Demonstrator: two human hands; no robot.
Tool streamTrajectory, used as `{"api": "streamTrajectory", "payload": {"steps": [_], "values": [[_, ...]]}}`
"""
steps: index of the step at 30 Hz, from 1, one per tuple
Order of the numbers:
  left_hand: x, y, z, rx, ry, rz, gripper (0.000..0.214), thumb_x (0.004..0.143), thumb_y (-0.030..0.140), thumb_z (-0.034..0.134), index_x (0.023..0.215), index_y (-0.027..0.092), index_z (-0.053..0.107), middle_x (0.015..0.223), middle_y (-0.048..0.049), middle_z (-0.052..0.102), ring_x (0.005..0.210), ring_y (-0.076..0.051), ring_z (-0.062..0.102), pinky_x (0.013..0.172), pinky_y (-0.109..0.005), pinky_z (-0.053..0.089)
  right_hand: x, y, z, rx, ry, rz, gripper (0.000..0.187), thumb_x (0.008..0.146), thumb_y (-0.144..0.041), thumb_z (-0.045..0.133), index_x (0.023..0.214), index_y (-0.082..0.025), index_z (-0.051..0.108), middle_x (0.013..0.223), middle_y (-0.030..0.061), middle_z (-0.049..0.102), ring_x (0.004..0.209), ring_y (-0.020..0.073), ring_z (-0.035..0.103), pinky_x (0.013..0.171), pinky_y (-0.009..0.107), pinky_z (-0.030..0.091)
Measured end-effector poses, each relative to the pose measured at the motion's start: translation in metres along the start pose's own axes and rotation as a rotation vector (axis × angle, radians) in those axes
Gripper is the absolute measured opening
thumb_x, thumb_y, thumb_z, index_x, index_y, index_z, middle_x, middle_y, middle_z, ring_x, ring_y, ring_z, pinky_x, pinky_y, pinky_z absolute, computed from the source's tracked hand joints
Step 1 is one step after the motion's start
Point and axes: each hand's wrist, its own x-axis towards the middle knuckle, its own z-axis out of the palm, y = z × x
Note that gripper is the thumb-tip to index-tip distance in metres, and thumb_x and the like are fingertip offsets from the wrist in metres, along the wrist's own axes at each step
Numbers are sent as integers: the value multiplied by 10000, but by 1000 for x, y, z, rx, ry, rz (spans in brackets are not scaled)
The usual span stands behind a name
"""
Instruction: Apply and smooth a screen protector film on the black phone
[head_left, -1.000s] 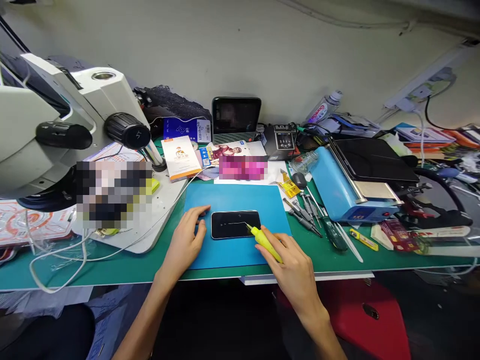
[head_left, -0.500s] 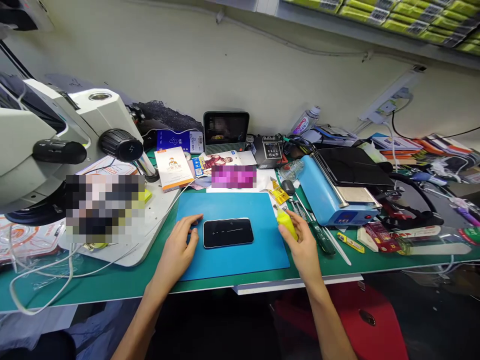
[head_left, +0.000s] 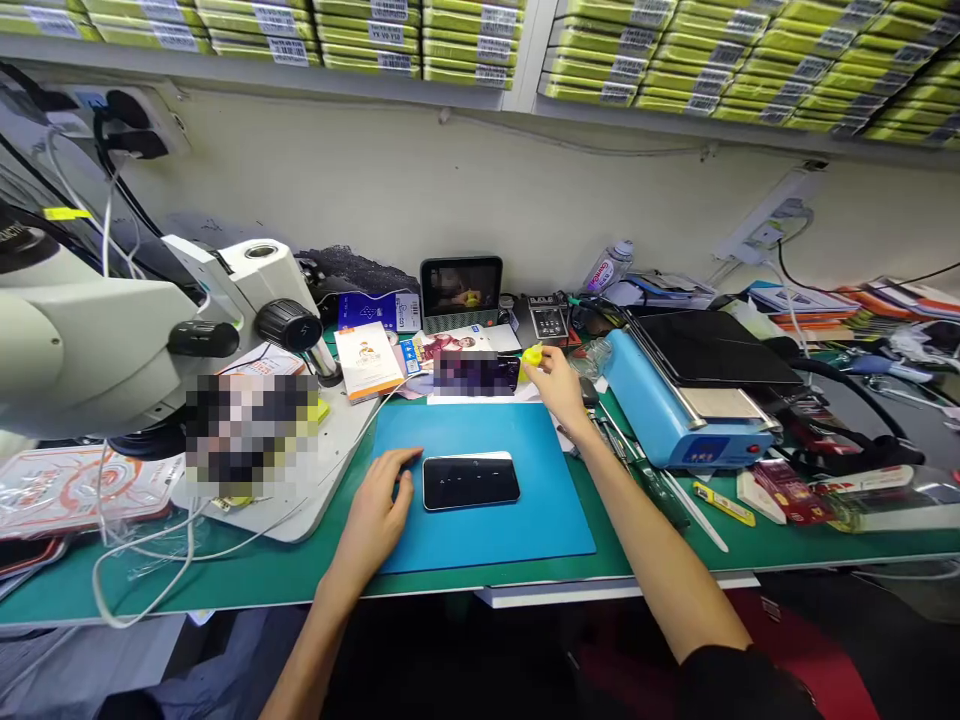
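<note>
A smartphone [head_left: 471, 482] with a dark screen lies face up on the blue mat [head_left: 487, 545]. My left hand [head_left: 379, 500] rests on the mat's left side, just left of the phone, holding nothing, its fingers loosely apart. Beyond the mat's far right corner, my right hand [head_left: 559, 388] grips a small bright-yellow bottle [head_left: 532, 356], partly hidden by the fingers. It is beside the printed sheets at the back of the bench; whether the bottle touches them I cannot tell.
A microscope [head_left: 97, 320] stands at left over its white base [head_left: 300, 500]. At right are a blue heating machine [head_left: 652, 410], a yellow cutter [head_left: 724, 503] and several tools. A small screen [head_left: 460, 290] stands by the wall. Yellow packs [head_left: 472, 40] fill the shelf above.
My right hand has carried the yellow bottle from the mat's right edge away from me, towards the back. My left hand and the phone stay in place. The camera view has tilted up.
</note>
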Motion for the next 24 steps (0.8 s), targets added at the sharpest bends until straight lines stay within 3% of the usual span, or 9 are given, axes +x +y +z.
{"api": "streamTrajectory", "payload": {"steps": [9, 14, 17, 20, 24], "values": [[-1, 0, -1, 32, -24, 13, 328, 1100, 329, 395, 1367, 273, 577, 1360, -68, 662, 1277, -242, 601, 1071, -446, 511, -34, 21, -16, -341, 65, -168, 396, 1008, -401, 673, 1344, -197, 618, 1366, 104, 634, 1155, 257, 665, 966, 486, 583], [-1, 5, 0, 99, -104, 78, 508, 1032, 455, 585, 1505, 300, 484, 1450, -78, 615, 1325, -292, 551, 1108, -490, 467, -44, 19, -24, -415, 5, -297, 376, 1010, -403, 671, 1323, -198, 629, 1346, 98, 645, 1140, 246, 670, 965, 476, 583], [-1, 8, 1, 155, -142, 116, 650, 976, 490, 671, 1554, 308, 435, 1452, -79, 616, 1323, -313, 536, 1122, -512, 438, -53, 6, -35, -405, 7, -357, 234, 1046, -356, 597, 1178, -200, 712, 1323, 117, 685, 1226, 289, 640, 1055, 530, 521], [-1, 9, 2, 191, -162, 132, 675, 974, 500, 674, 1567, 308, 414, 1455, -87, 611, 1316, -317, 529, 1115, -508, 426, -86, -10, -45, -379, -58, -423, 244, 1056, -331, 547, 1079, -228, 767, 1209, 108, 763, 1178, 308, 678, 1053, 521, 507], [-1, 6, 3, 264, -180, 171, 758, 953, 533, 696, 1588, 300, 354, 1485, -92, 587, 1328, -315, 519, 1117, -497, 417, -162, -23, -40, -340, -121, -471, 241, 1048, -260, 556, 1149, -263, 776, 1146, 50, 799, 1064, 255, 743, 963, 436, 565]]}}
